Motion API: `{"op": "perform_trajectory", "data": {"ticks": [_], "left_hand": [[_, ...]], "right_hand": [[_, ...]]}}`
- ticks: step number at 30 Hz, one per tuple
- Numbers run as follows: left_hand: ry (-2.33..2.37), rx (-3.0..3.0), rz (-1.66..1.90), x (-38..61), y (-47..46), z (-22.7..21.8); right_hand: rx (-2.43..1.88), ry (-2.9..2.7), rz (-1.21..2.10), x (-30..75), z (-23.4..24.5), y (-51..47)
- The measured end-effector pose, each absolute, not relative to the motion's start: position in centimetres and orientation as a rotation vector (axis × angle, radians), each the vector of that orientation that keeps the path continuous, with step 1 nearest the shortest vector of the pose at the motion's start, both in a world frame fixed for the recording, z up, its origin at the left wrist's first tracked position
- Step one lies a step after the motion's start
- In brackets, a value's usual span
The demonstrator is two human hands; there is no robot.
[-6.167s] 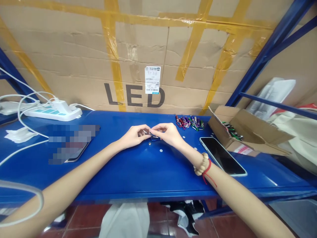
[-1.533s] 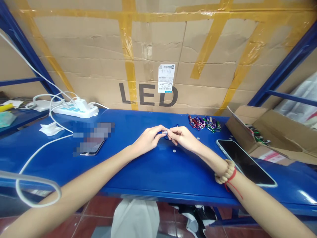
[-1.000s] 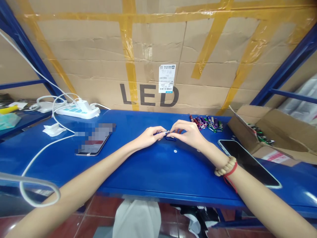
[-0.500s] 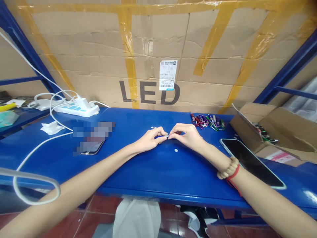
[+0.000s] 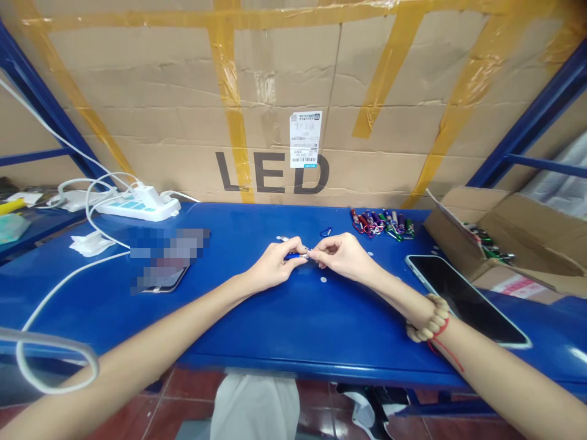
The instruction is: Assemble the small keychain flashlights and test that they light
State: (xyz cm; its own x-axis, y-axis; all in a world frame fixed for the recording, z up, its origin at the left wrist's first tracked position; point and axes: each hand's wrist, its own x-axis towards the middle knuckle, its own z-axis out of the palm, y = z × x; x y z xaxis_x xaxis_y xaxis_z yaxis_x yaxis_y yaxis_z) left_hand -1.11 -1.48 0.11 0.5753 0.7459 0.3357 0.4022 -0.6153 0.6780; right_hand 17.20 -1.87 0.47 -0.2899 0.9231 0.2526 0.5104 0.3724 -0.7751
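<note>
While the left hand (image 5: 274,264) grips a slim blue tube (image 5: 294,256), the right hand (image 5: 346,258) pinches its end. A blue carabiner (image 5: 326,234) lies beyond.

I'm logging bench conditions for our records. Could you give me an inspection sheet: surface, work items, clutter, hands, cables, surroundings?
Surface: glossy blue bench, with a few small pale discs.
Work items: slim blue cylinder in hand; blue carabiner lying behind the hands; colourful keychain pieces clustered back right.
Clutter: dark-screened phone at right; partly pixelated phone at left.
Hands: left hand holds the cylinder; right hand has its fingers at the cylinder's end, grip too small to tell.
Cables: white cables looping at left, near the power strip.
Surroundings: taped carton marked LED behind; open carton at right.
</note>
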Motion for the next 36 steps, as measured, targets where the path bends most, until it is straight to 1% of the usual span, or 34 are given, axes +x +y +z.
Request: {"op": "perform_trajectory", "data": {"ticks": [7, 13, 19, 24, 29, 32, 36], "left_hand": [[0.961, 2.231, 0.865, -0.9, -1.2, 0.4], [0.953, 2.173, 0.879, -0.7, -1.1, 0.5], [0.99, 2.127, 0.891, -0.6, -1.1, 0.9], [0.99, 2.054, 0.853, -0.9, -0.9, 0.9], [0.952, 2.182, 0.729, -1.0, -1.0, 0.9], [0.942, 2.249, 0.696, -0.9, -1.3, 0.8], [0.905, 2.35, 0.717, -0.9, -1.5, 0.2]], "right_hand": [[-1.239, -1.778, 0.959, 17.4, 0.8, -1.4], [-1.235, -1.704, 0.986, 17.4, 0.5, -1.1], [-1.154, -1.695, 0.752, 17.3, 0.5, -1.4], [-0.91, -1.965, 0.517, 17.8, 0.7, -1.3], [-0.827, -2.14, 0.285, 18.4, 0.5, -1.1], [-0.832, -2.212, 0.244, 18.5, 0.3, -1.1], [-0.848, -2.276, 0.302, 18.5, 0.1, -1.3]]}}
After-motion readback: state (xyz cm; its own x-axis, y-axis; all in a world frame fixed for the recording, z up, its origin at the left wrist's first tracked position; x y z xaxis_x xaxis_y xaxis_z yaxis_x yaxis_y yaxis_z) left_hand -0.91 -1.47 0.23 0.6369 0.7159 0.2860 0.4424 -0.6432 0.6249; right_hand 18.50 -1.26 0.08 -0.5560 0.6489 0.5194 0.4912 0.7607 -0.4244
